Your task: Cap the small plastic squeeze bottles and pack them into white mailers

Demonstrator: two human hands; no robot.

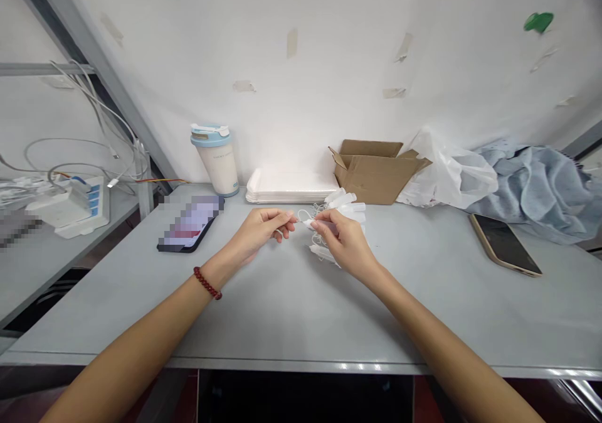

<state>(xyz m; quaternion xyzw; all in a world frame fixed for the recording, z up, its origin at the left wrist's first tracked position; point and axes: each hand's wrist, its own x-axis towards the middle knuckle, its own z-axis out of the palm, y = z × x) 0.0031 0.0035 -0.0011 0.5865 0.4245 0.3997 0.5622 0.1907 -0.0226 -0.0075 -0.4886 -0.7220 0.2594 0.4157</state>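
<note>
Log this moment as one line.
left hand: fingertips at thin cord loop | right hand: pinching small white piece | near right hand: white corded pieces on grey table | behind: open cardboard box

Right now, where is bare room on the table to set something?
Bare table lies between the left hand and front edge, and between the right hand and gold-edged phone. Crowded: along the wall, cup to blue cloth; at the white pieces.

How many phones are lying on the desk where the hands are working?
2: a lit phone left of the left hand, and a dark-screened phone at right, in front of the blue cloth. The cloth could hide more.
</note>
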